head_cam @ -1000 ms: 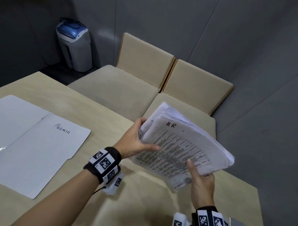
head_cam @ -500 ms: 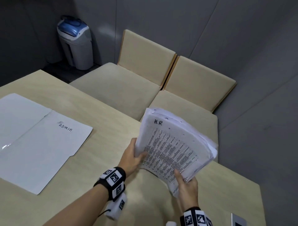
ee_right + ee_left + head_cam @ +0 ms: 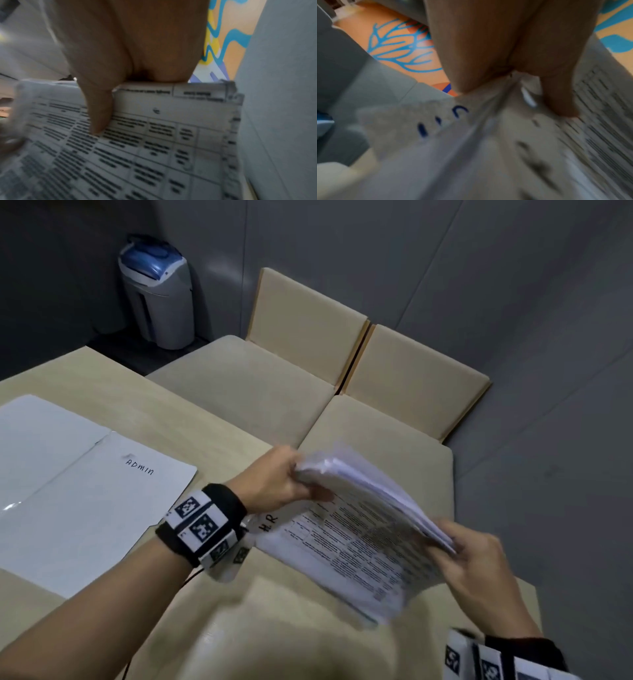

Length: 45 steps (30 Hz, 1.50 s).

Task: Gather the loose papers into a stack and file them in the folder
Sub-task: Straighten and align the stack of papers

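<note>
We hold the stack of papers [image 3: 363, 539] tilted above the near right part of the tabletop [image 3: 219, 436], one hand at each end. Left hand [image 3: 274, 481]: grip closed on the far left corner, thumb on the printed top sheet; its other fingers are hidden behind the stack. Right hand [image 3: 476, 559]: grip pinching the right edge, thumb pressed on the table of text in the right wrist view; the fingers underneath are out of sight. The top sheet carries handwritten "H.R" near the left wrist; the printed text is too blurred to read. The upper sheets fan apart at the far edge. We cannot tell whether the low corner touches the tabletop. The folder [image 3: 85, 498], marked "ADMIN", lies open and flat to the left, well apart, its left side cut off. Both wrist views are motion-blurred.
</note>
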Motion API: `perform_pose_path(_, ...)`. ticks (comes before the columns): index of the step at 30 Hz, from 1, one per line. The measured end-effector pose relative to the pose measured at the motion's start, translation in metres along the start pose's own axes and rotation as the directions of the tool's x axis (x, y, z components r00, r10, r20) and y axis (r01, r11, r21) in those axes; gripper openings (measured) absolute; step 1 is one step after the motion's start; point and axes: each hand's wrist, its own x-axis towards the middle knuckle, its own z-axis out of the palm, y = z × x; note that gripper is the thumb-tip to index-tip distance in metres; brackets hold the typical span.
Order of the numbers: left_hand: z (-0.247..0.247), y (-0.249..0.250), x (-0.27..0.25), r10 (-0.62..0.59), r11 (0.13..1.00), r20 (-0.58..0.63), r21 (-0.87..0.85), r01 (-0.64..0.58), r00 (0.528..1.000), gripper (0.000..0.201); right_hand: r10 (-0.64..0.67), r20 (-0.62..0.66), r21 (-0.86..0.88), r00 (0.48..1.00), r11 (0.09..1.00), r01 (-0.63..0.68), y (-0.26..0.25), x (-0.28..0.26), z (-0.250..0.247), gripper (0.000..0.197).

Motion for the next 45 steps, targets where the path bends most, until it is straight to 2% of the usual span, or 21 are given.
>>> perform_pose_path(2,0.006,-0.01,-0.011,-0.037,0.977,-0.014,-0.208,0.034,0.999,0.012,0.072,-0.156,0.112,0.985,0.992,-0.055,0.002,-0.006,-0.009,0.038)
perform_pose_path(4,0.007,-0.017,-0.024,-0.067,0.942,-0.02,-0.332,0.057,0.998,0.02,0.261,-0.229,0.327,0.938,0.928,-0.178,0.014,-0.012,-0.011,0.084)
perform_pose_path(5,0.007,-0.02,-0.03,-0.086,0.927,-0.026,-0.368,0.07,0.996,0.019,0.345,-0.184,0.47,0.92,0.853,-0.226,0.02,-0.015,-0.009,0.097)
perform_pose_path(6,0.006,-0.023,-0.035,-0.115,0.911,-0.029,-0.401,0.094,0.993,0.016,0.404,-0.089,0.63,0.91,0.731,-0.262,0.023,-0.018,-0.002,0.093)
perform_pose_path(8,0.006,-0.031,-0.043,-0.19,0.867,-0.012,-0.472,0.162,0.982,0.021,0.449,0.148,0.821,0.881,0.441,-0.362,0.025,-0.024,0.02,0.057)
perform_pose_path(9,0.007,-0.037,-0.046,-0.223,0.836,0.008,-0.513,0.196,0.975,0.025,0.453,0.233,0.831,0.86,0.366,-0.419,0.027,-0.028,0.032,0.044)
perform_pose_path(11,0.014,-0.049,-0.054,-0.271,0.776,0.068,-0.575,0.259,0.96,0.029,0.454,0.298,0.831,0.84,0.309,-0.462,0.028,-0.035,0.051,0.044)
perform_pose_path(13,0.026,-0.059,-0.062,-0.304,0.779,0.107,-0.544,0.312,0.947,0.029,0.501,0.226,0.849,0.835,0.32,-0.421,0.027,-0.035,0.065,0.039)
perform_pose_path(14,0.033,-0.065,-0.064,-0.32,0.797,0.093,-0.512,0.321,0.943,0.028,0.545,0.145,0.843,0.826,0.368,-0.391,0.024,-0.033,0.07,0.031)
perform_pose_path(17,0.057,-0.071,-0.063,-0.321,0.852,-0.112,-0.468,0.235,0.94,0.039,0.552,-0.096,0.785,0.828,0.554,-0.278,0.009,-0.024,0.082,0.019)
perform_pose_path(19,0.07,-0.065,-0.06,-0.303,0.878,-0.296,-0.457,0.144,0.906,0.038,0.543,-0.204,0.779,0.815,0.594,-0.201,-0.001,-0.023,0.09,0.016)
perform_pose_path(21,0.077,-0.063,-0.057,-0.303,0.872,-0.389,-0.482,0.088,0.87,0.03,0.553,-0.279,0.779,0.785,0.609,-0.152,-0.003,-0.026,0.102,0.027)
perform_pose_path(23,0.079,-0.07,-0.059,-0.368,0.834,-0.397,-0.541,0.109,0.841,0.042,0.577,-0.25,0.766,0.777,0.609,-0.206,0.008,-0.033,0.12,0.056)
perform_pose_path(24,0.077,-0.077,-0.06,-0.402,0.826,-0.413,-0.549,0.129,0.817,0.049,0.592,-0.184,0.76,0.784,0.592,-0.269,0.016,-0.037,0.129,0.062)
perform_pose_path(27,0.067,-0.103,-0.062,-0.458,0.827,-0.433,-0.529,0.193,0.776,0.065,0.572,0.027,0.699,0.82,0.575,-0.424,0.045,-0.046,0.147,0.045)
perform_pose_path(31,0.061,-0.116,-0.054,-0.478,0.822,-0.347,-0.501,0.271,0.807,0.069,0.566,0.184,0.651,0.803,0.542,-0.531,0.058,-0.044,0.15,0.037)
perform_pose_path(35,0.058,-0.113,-0.045,-0.473,0.787,-0.308,-0.569,0.238,0.825,0.046,0.595,0.106,0.641,0.797,0.572,-0.512,0.066,-0.035,0.152,0.029)
perform_pose_path(38,0.058,-0.109,-0.038,-0.398,0.827,-0.343,-0.536,0.17,0.851,0.039,0.635,0.101,0.65,0.766,0.54,-0.534,0.065,-0.033,0.151,0.019)
perform_pose_path(42,0.063,-0.125,-0.031,-0.412,0.825,-0.313,-0.528,0.203,0.856,0.035,0.588,0.215,0.663,0.78,0.498,-0.559,0.061,-0.026,0.143,0.032)
perform_pose_path(43,0.063,-0.131,-0.029,-0.43,0.824,-0.291,-0.514,0.239,0.855,0.027,0.585,0.186,0.653,0.789,0.526,-0.544,0.06,-0.019,0.132,0.039)
perform_pose_path(45,0.06,-0.141,-0.026,-0.439,0.842,-0.276,-0.458,0.285,0.855,0.015,0.563,0.074,0.589,0.823,0.642,-0.491,0.062,-0.001,0.106,0.071)
